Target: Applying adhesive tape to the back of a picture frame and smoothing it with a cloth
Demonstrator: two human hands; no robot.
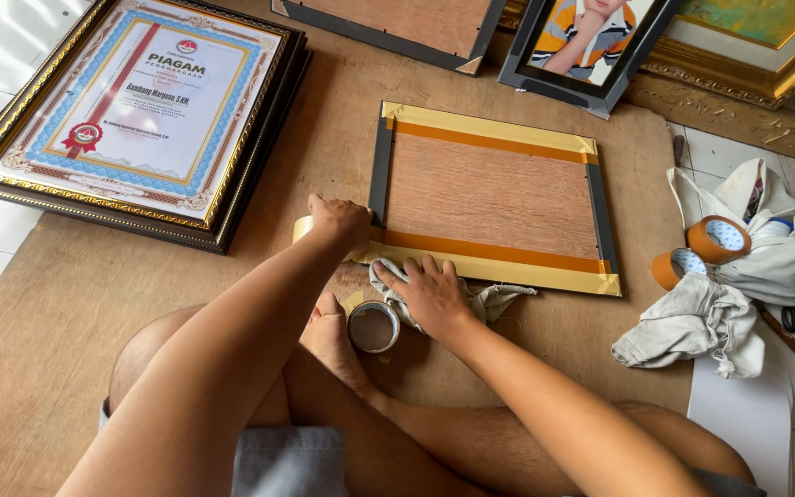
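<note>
L hand (340,221) grips tape roll (304,227) at frame (492,198) corner; R hand (430,293) flat on cloth (489,299).

Dark grey frame (380,170) with brown backing, yellow-and-orange tape strips (494,260), a seemingly off-white cloth (499,298), gold-patterned certificate frame (11,198).

Frame back (489,198): matt, grained plywood panel in a dark matt moulding. Tape strips (499,270): smooth, glossy tan plastic. Rag (489,299): soft grey cloth. Work board (66,313): matt brown hardboard.
</note>
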